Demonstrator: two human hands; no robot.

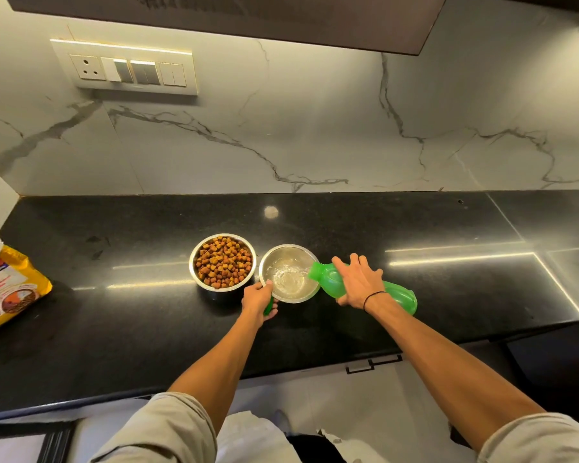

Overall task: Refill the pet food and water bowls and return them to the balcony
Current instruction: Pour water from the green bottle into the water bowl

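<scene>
Right hand point(360, 285) grips the green bottle point(398, 295), tipped with its mouth over the steel water bowl point(310, 259). Left hand point(258, 299) pinches that bowl's near rim, clutching a green cap point(268, 309). Kibble bowl point(222, 261) touches just beyond.

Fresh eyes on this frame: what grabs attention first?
The bright green bottle, tipped in the right hand and pouring water into the steel bowl at the counter's centre. The left hand steadies that bowl's near rim and also holds something small and green. Just left, touching it, sits a second bowl full of brown kibble; a yellow food bag lies at the far left edge.
</scene>
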